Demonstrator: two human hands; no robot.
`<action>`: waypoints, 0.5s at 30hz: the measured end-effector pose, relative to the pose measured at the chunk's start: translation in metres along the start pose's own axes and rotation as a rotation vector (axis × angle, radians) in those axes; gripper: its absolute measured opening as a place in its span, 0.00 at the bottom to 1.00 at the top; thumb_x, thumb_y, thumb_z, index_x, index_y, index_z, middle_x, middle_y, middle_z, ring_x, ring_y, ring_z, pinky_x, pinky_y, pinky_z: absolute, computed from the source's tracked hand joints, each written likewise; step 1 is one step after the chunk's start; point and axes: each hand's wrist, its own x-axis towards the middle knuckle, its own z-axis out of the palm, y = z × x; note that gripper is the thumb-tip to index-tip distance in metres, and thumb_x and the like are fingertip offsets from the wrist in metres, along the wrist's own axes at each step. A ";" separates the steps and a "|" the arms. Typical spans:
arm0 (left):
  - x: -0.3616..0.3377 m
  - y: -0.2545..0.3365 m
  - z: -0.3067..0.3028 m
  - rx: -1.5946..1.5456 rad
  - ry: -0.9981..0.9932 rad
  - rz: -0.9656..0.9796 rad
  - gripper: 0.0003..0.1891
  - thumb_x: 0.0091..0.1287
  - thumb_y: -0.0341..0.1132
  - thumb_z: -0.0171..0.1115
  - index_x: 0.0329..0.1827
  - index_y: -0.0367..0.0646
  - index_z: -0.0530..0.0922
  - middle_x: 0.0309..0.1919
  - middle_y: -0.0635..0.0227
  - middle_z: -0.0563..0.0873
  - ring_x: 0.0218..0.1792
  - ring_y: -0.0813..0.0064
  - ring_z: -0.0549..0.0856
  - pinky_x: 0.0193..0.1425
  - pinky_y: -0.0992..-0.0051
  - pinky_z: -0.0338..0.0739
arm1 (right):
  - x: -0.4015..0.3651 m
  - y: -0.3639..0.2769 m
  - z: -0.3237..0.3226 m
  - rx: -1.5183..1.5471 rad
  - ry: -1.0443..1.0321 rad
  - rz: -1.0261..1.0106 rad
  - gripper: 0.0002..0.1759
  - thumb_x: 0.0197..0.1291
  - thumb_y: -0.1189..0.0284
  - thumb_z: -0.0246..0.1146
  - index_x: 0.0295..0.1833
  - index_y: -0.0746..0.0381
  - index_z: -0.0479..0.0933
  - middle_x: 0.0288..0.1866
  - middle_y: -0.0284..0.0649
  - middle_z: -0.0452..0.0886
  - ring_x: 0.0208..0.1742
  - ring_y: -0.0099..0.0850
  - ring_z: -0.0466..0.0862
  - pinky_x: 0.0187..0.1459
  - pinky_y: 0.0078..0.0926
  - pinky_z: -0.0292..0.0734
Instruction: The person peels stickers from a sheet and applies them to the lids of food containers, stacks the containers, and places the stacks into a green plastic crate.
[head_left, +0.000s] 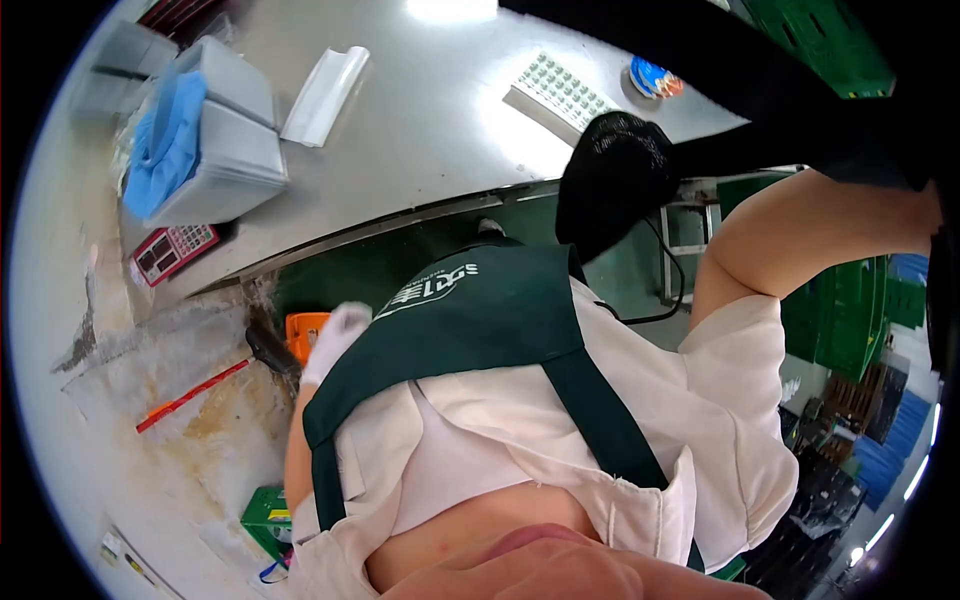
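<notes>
My left hand (342,338) wears a white glove and hangs low by my side, at the edge of the dark green apron (450,345). It is blurred, and I cannot tell how its fingers are set. Just behind it shows an orange thing (303,335). My right arm (825,225) is bent and raised at the right, its hand out of sight past the black straps (790,150). A black mesh-like piece (618,180) hangs close to the camera, overlapping the table edge.
A steel table (420,130) bears a grey bin (245,155) with blue cloth (165,150), a white sheet (325,95), a red calculator-like device (175,252), a sheet of green labels (562,90) and a blue-orange roll (655,78). Green crates (845,320) stand right.
</notes>
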 end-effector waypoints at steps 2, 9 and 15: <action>0.025 0.080 0.012 -0.054 0.087 0.257 0.21 0.66 0.31 0.63 0.63 0.40 0.76 0.55 0.62 0.84 0.57 0.74 0.81 0.66 0.72 0.73 | 0.023 -0.007 0.002 -0.089 -0.133 -0.070 0.10 0.72 0.64 0.54 0.40 0.59 0.70 0.31 0.32 0.70 0.26 0.21 0.68 0.27 0.20 0.65; 0.108 0.212 0.086 0.108 -0.021 0.467 0.63 0.48 0.58 0.77 0.80 0.34 0.48 0.70 0.43 0.70 0.73 0.52 0.69 0.76 0.67 0.61 | 0.129 0.078 0.033 -0.151 0.061 -0.336 0.13 0.75 0.62 0.53 0.38 0.57 0.68 0.28 0.29 0.66 0.23 0.20 0.62 0.24 0.21 0.57; 0.150 0.193 0.101 -0.780 -0.026 0.415 0.26 0.63 0.30 0.67 0.63 0.36 0.69 0.43 0.63 0.82 0.42 0.74 0.83 0.47 0.75 0.78 | 0.184 0.191 0.082 0.023 0.275 -0.250 0.16 0.74 0.60 0.55 0.34 0.56 0.67 0.22 0.28 0.65 0.18 0.20 0.60 0.20 0.21 0.54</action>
